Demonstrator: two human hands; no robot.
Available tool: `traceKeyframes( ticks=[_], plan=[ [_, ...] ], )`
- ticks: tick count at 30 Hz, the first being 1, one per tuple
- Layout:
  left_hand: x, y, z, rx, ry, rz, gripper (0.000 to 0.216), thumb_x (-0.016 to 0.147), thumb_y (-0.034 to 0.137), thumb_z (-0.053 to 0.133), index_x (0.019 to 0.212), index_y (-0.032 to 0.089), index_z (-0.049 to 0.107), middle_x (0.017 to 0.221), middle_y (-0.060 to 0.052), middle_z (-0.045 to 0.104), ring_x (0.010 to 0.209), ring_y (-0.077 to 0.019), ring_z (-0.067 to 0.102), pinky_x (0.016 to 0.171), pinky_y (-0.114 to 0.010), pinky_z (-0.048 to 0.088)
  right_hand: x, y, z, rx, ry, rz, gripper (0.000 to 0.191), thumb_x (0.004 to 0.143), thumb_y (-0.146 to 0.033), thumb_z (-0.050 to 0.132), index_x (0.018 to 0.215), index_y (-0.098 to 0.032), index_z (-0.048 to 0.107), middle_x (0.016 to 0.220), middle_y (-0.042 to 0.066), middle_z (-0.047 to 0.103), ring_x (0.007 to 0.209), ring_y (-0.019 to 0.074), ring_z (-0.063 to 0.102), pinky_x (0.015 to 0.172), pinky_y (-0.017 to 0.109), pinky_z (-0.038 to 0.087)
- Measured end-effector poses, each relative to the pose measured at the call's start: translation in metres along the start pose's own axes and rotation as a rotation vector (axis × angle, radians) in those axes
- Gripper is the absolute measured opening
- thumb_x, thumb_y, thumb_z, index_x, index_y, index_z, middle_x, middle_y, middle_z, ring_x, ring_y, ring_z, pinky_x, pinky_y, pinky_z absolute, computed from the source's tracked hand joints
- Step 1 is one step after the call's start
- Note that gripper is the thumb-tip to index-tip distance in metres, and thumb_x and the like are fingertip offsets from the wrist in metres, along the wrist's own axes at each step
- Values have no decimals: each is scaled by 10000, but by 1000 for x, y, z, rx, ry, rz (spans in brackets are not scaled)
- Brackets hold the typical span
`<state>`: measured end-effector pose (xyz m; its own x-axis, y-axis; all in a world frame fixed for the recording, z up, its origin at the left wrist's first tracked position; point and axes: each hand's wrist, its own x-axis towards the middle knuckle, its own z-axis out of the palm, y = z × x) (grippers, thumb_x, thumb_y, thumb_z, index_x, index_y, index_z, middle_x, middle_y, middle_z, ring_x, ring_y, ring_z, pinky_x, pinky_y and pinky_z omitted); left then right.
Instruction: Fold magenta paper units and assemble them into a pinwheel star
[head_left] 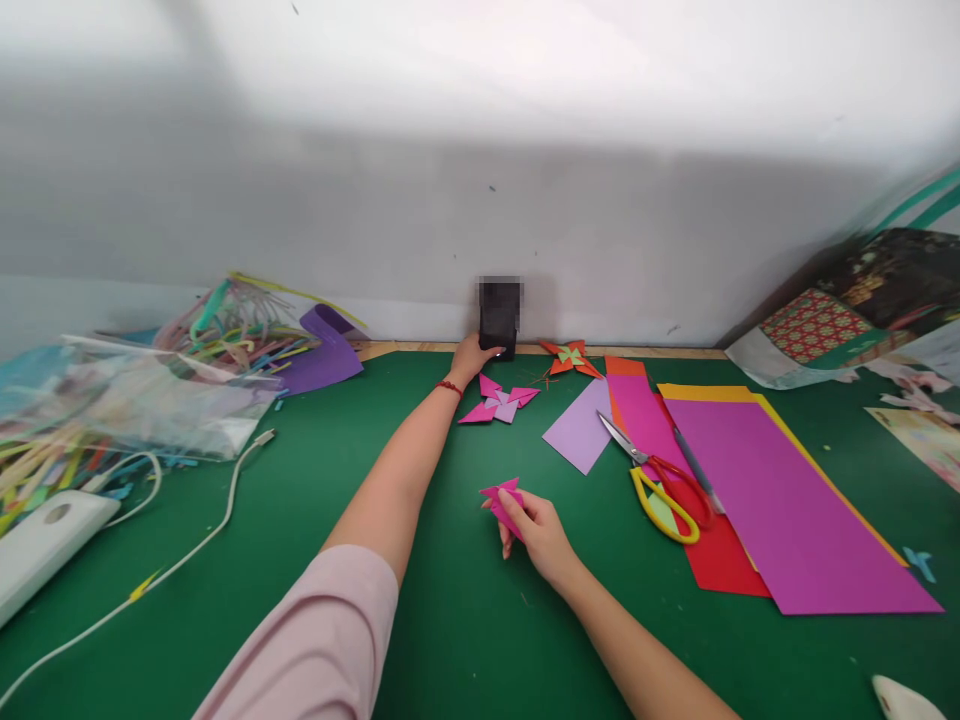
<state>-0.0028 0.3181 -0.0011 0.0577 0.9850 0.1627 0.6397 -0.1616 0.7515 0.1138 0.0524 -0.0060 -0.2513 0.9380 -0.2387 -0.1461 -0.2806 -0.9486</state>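
Note:
At the far edge of the green table, a dark phone [499, 318] stands upright against the wall. My left hand [469, 358] is at its lower left side, thumb on the front of the phone; the other fingers are mostly hidden. My right hand [541, 535] pinches a small piece of folded pink paper [510, 508] above the middle of the table. Between the hands lies a pinwheel-shaped folded paper piece in pink and lilac [501, 403]. An orange and green folded paper star [571, 357] rests right of the phone.
Scissors with red and yellow handles [667, 500] lie on paper to the right, beside a pen [697, 470]. A lilac sheet [581, 430] and large purple sheets [795, 500] lie there. Plastic bags of paper strips [172, 400], a white cable [225, 515] and a white device [60, 545] occupy the left.

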Motion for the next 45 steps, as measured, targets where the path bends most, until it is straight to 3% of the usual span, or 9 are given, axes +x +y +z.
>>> traceKeyframes(
  ticks=[21,23,26,27,31,33,35,39,45],
  plan=[
    [-1,4,-8,-91,-100,46,405,723,182,677,1102,114,553,1114,-118,649,1019,-235,608,875,-322,458,3,7,-3,10,-6,-29,557,740,-639,539,835,-113,698,457,-41,500,372,73,470,408,214,420],
    [-5,6,-12,-125,-14,13,377,749,178,653,1099,110,533,1117,-126,632,1016,-214,601,868,-305,454,3,7,-3,19,-8,-27,557,738,-637,542,833,-111,697,454,-40,501,370,74,471,406,214,422],
    [-21,9,-19,-4,297,-117,209,828,205,553,1014,112,543,1079,-140,605,1013,-215,578,863,-320,438,3,7,-3,39,-10,-25,553,731,-637,551,822,-110,695,447,-41,499,364,76,472,399,217,423],
    [-29,11,-21,53,313,-131,154,845,205,521,972,124,552,1031,-123,612,980,-212,582,848,-326,438,4,7,-3,46,-11,-24,552,727,-638,555,816,-111,695,445,-41,501,363,76,471,397,218,424],
    [-65,21,-28,238,-86,31,195,848,325,521,913,153,586,952,-82,612,867,-202,584,782,-320,442,5,7,-4,74,-13,-27,545,724,-635,561,809,-113,692,439,-39,506,357,76,467,392,220,423],
    [-78,28,-30,376,-305,197,243,807,370,572,934,167,612,1052,-87,587,973,-218,556,848,-320,416,6,8,-6,90,-5,-27,545,726,-634,561,810,-112,690,435,-36,507,354,78,464,388,222,421],
    [-84,35,-32,544,-426,276,364,733,400,645,1036,201,611,1113,-81,567,1078,-261,501,916,-359,375,6,8,-7,110,12,-29,549,724,-636,563,814,-110,691,432,-36,503,354,81,464,385,226,421],
    [-83,46,-34,682,-520,286,500,707,388,664,1161,202,565,1188,-100,521,1153,-283,442,962,-387,330,5,8,-9,130,28,-33,547,726,-630,566,831,-110,697,436,-34,501,360,86,469,390,232,425],
    [-77,48,-33,661,-543,302,333,687,379,680,952,186,624,1170,-90,515,1144,-268,449,987,-375,295,4,7,-8,122,14,-21,580,702,-650,575,835,-100,698,434,-34,501,359,82,460,386,230,422]
  ],
)
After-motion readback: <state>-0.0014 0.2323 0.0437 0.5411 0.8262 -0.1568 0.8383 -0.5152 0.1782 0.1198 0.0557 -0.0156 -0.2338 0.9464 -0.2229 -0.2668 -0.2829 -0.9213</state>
